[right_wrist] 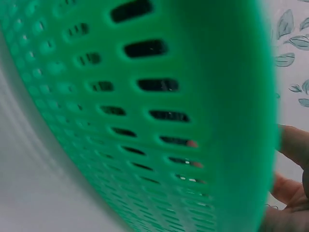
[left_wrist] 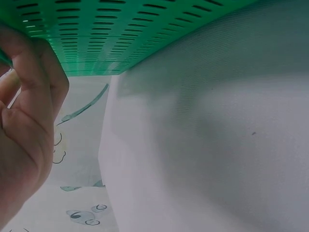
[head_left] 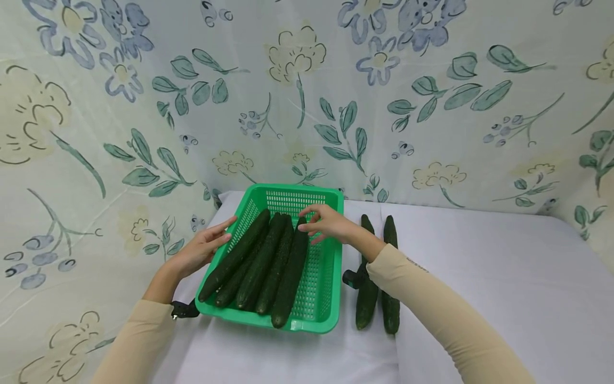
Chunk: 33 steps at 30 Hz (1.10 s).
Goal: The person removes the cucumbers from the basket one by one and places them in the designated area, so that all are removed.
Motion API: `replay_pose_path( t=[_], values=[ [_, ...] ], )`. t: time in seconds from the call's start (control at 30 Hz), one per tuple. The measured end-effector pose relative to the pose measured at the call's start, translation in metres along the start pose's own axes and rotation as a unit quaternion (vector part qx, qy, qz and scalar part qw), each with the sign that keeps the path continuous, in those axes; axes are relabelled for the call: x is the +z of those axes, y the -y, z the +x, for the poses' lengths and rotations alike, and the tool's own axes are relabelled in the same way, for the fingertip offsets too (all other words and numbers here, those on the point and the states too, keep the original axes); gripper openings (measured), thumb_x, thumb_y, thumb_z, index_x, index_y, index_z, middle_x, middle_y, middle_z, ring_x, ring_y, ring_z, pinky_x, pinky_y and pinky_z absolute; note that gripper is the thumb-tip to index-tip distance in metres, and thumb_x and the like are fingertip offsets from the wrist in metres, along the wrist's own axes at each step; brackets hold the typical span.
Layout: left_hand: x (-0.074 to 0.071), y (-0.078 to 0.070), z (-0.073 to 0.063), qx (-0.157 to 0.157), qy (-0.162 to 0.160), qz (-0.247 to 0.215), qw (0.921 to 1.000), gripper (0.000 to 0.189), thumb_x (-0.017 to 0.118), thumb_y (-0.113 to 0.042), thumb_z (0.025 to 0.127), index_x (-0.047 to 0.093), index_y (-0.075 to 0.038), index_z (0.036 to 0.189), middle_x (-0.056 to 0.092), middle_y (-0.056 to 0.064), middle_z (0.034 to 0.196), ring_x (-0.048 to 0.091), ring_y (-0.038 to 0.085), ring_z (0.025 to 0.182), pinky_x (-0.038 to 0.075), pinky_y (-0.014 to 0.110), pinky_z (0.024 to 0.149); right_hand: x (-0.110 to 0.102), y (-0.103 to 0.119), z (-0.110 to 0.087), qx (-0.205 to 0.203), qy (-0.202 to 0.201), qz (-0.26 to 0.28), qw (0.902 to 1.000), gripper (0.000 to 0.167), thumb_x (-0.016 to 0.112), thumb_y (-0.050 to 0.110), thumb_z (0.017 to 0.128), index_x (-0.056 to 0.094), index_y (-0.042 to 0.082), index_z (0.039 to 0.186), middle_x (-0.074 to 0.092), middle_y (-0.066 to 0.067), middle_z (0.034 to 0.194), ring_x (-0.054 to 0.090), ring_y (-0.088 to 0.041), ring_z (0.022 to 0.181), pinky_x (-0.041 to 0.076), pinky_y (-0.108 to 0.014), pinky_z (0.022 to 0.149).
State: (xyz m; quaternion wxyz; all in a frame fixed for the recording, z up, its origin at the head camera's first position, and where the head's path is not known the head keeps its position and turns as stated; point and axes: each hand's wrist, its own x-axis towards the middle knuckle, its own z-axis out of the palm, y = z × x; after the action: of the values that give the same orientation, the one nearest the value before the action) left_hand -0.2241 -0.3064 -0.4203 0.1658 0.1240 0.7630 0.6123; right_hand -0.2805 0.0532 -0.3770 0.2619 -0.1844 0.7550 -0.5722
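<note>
Several long dark-green cucumbers [head_left: 259, 261] lie side by side, lengthwise, in a green slotted plastic basket [head_left: 331, 282]. My left hand [head_left: 203, 248] holds the basket's left side, fingers over the rim; the left wrist view shows the hand [left_wrist: 29, 111] against the slotted outer wall. My right hand [head_left: 328, 224] reaches over the right side, thumb and forefinger about the far tip of the rightmost cucumber [head_left: 291, 277]. That cucumber's near end overlaps the front rim. In the right wrist view, the basket wall [right_wrist: 145, 116] hides most of the right hand [right_wrist: 292, 183].
Two more cucumbers [head_left: 366, 298] [head_left: 390, 282] lie on the white tablecloth [head_left: 479, 266] right of the basket, partly beneath the right forearm. A floral cloth [head_left: 288, 106] hangs behind and to the left. Dark wrist cameras [head_left: 354, 278] are strapped to both wrists.
</note>
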Motion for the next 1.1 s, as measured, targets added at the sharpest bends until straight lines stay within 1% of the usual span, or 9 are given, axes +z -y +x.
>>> replay_pose_path(
  t=[0.17,0.33,0.43,0.47,0.57,0.67,0.8,1.0,1.1],
  values=[
    [-0.001,-0.001,0.0,-0.001,-0.001,-0.002,1.0,0.057,0.046,-0.026,0.108,0.023,-0.023,0.161,0.042,0.019,0.134,0.027,0.011,0.048,0.027,0.034,0.049,0.008,-0.002,0.002,0.023,0.009,-0.01,0.9997,0.044,0.065,0.004,0.097,0.052,-0.003,0.139,0.05,-0.018,0.095,0.055,-0.048,0.109,0.051,-0.056,0.088],
    [-0.002,0.0,-0.001,0.002,-0.001,0.001,1.0,0.057,0.047,-0.026,0.108,0.024,-0.023,0.161,0.037,0.015,0.144,0.024,0.012,0.047,0.029,0.029,0.048,0.016,-0.005,0.003,0.055,0.002,-0.008,0.9985,0.05,0.067,0.004,0.096,0.049,-0.004,0.141,0.05,-0.017,0.097,0.058,-0.032,0.089,0.051,-0.055,0.088],
    [-0.001,0.001,-0.001,0.001,-0.004,0.003,1.0,0.057,0.047,-0.026,0.108,0.025,-0.023,0.161,0.048,0.01,0.124,0.023,0.012,0.046,0.029,0.028,0.047,0.019,-0.006,0.003,0.072,0.0,-0.003,0.9974,0.053,0.068,0.004,0.095,0.047,-0.002,0.144,0.05,-0.023,0.111,0.059,-0.033,0.095,0.052,-0.053,0.088],
    [-0.001,0.001,-0.002,0.0,-0.005,0.004,1.0,0.057,0.047,-0.026,0.108,0.025,-0.023,0.16,0.05,0.007,0.109,0.023,0.012,0.046,0.029,0.029,0.047,0.02,-0.006,0.003,0.076,0.001,-0.002,0.9971,0.053,0.068,0.004,0.096,0.047,-0.002,0.144,0.048,-0.026,0.119,0.059,-0.036,0.103,0.052,-0.053,0.088],
    [-0.001,0.003,-0.002,0.0,-0.003,0.002,1.0,0.057,0.047,-0.026,0.108,0.025,-0.023,0.16,0.044,0.006,0.092,0.022,0.012,0.045,0.026,0.032,0.046,0.023,-0.006,0.001,0.091,0.004,0.008,0.9958,0.055,0.067,0.005,0.096,0.046,0.0,0.146,0.034,-0.029,0.144,0.052,-0.045,0.119,0.053,-0.053,0.087],
    [0.0,0.005,-0.002,0.004,-0.002,0.003,1.0,0.057,0.047,-0.025,0.108,0.025,-0.022,0.161,0.051,0.011,0.117,0.022,0.012,0.044,0.025,0.033,0.045,0.025,-0.007,-0.001,0.103,0.011,0.018,0.9944,0.057,0.068,0.005,0.096,0.043,0.001,0.147,0.017,-0.026,0.157,0.047,-0.051,0.125,0.054,-0.051,0.086],
    [-0.001,0.005,-0.002,0.011,-0.001,0.009,0.9999,0.057,0.046,-0.025,0.108,0.024,-0.022,0.161,0.033,0.021,0.149,0.02,0.013,0.043,0.026,0.029,0.044,0.03,-0.007,-0.003,0.108,0.015,0.018,0.9939,0.06,0.067,0.004,0.096,0.04,0.002,0.149,0.012,-0.026,0.159,0.048,-0.054,0.122,0.054,-0.051,0.084],
    [0.0,0.003,-0.001,0.011,0.003,0.005,0.9999,0.057,0.045,-0.024,0.109,0.023,-0.02,0.161,0.033,0.017,0.15,0.022,0.014,0.046,0.028,0.031,0.046,0.036,-0.008,-0.004,0.117,0.007,-0.002,0.9931,0.064,0.066,0.003,0.096,0.035,0.003,0.152,0.016,-0.03,0.157,0.062,-0.049,0.102,0.057,-0.048,0.076],
    [0.001,0.0,-0.001,0.005,0.0,0.006,1.0,0.057,0.046,-0.026,0.109,0.024,-0.022,0.161,0.046,0.012,0.13,0.024,0.012,0.046,0.031,0.029,0.047,0.039,-0.01,-0.003,0.128,0.01,0.005,0.9917,0.073,0.066,0.003,0.096,0.025,0.005,0.156,0.015,-0.033,0.156,0.064,-0.049,0.098,0.057,-0.048,0.074]
  ],
)
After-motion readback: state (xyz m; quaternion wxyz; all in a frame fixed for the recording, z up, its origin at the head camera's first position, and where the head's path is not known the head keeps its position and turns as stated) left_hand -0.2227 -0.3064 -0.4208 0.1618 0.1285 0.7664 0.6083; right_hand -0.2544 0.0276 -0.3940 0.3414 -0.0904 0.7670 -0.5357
